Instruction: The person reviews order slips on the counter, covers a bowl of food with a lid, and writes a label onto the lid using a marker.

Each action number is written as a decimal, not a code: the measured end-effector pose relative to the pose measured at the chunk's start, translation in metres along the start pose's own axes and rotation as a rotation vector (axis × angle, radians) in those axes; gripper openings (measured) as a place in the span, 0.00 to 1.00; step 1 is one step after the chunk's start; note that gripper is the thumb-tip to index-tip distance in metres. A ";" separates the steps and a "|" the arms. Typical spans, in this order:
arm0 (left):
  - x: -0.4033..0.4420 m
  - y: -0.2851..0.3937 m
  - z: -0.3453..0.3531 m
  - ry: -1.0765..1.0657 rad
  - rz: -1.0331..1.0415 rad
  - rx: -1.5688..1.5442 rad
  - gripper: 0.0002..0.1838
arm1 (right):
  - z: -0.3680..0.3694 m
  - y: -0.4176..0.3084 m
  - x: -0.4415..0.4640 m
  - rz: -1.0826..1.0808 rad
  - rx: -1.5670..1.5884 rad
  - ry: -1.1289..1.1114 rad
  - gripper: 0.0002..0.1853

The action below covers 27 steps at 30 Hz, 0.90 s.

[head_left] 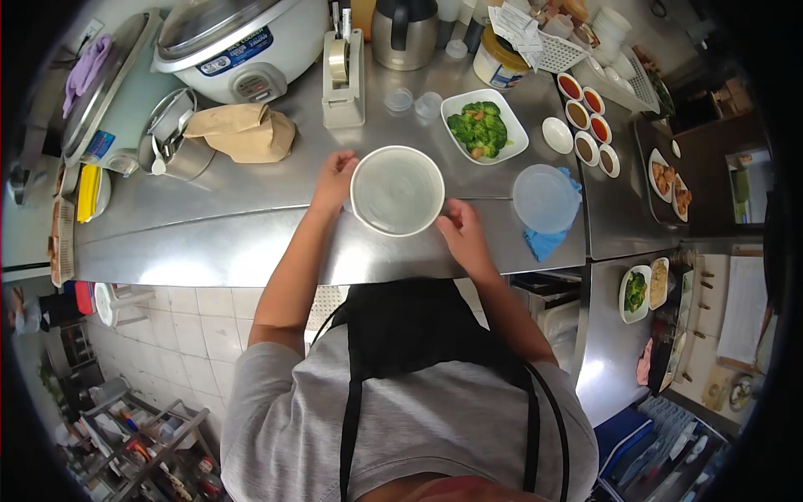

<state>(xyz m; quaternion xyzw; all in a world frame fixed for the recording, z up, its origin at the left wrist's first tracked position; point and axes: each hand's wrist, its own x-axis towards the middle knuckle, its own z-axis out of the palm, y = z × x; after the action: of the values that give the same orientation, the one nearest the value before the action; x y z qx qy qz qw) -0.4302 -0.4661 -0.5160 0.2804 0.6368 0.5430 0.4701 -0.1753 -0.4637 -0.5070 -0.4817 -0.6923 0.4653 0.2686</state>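
Note:
In front of me at the counter's front edge is a round white-rimmed takeaway bowl [397, 191], open at the top and pale inside; whether it contains liquid I cannot tell. My left hand [335, 180] curls against its left side. At its lower right side are the bent fingers of my right hand [462, 234]. The far sides of both hands' fingers are partly hidden. To the right, a round translucent lid [545, 199] lies over a blue cloth [548, 241]. Behind the bowl stands a square white dish of broccoli [478, 127].
A tape dispenser [345, 96], a brown paper bag [242, 134] and a rice cooker [242, 50] stand at back left. Several small sauce dishes [577, 113] sit at right. Behind are small clear cups [428, 105], a steel jug [405, 38] and a yellow-lidded tub [500, 63].

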 end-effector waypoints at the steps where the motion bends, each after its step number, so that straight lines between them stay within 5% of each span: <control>1: -0.004 0.010 0.001 0.074 0.020 -0.042 0.14 | 0.004 0.000 -0.005 -0.110 0.075 0.131 0.23; 4: -0.012 0.019 0.005 0.023 0.179 -0.320 0.19 | 0.015 -0.019 -0.017 -0.022 0.470 0.045 0.26; 10: -0.038 0.015 0.013 -0.141 0.084 0.175 0.24 | 0.042 -0.022 0.005 -0.057 0.685 0.085 0.27; 13: -0.026 0.034 -0.003 -0.434 -0.227 0.187 0.23 | 0.029 -0.016 0.027 0.009 0.667 0.034 0.28; 14: -0.012 0.034 -0.007 -0.503 -0.091 0.129 0.24 | 0.024 -0.015 0.032 0.043 0.644 0.016 0.28; 17: 0.033 0.083 -0.001 -0.051 0.421 0.510 0.22 | 0.019 -0.025 0.038 0.190 0.538 -0.021 0.22; 19: 0.081 0.113 0.008 0.119 0.647 0.475 0.21 | 0.021 -0.026 0.043 0.168 0.535 -0.040 0.21; 21: 0.136 0.133 0.016 0.202 0.655 0.641 0.23 | 0.023 -0.023 0.048 0.153 0.530 -0.066 0.20; 24: 0.179 0.164 0.036 0.286 0.347 0.953 0.25 | 0.023 -0.019 0.053 0.158 0.512 -0.117 0.20; 27: 0.211 0.166 0.040 0.315 0.264 1.061 0.25 | 0.019 -0.021 0.054 0.179 0.472 -0.140 0.20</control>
<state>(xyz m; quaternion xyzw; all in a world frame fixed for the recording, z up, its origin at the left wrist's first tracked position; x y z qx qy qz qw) -0.5044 -0.2242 -0.4179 0.4709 0.8444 0.2382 0.0926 -0.2212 -0.4241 -0.4999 -0.4318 -0.5360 0.6681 0.2828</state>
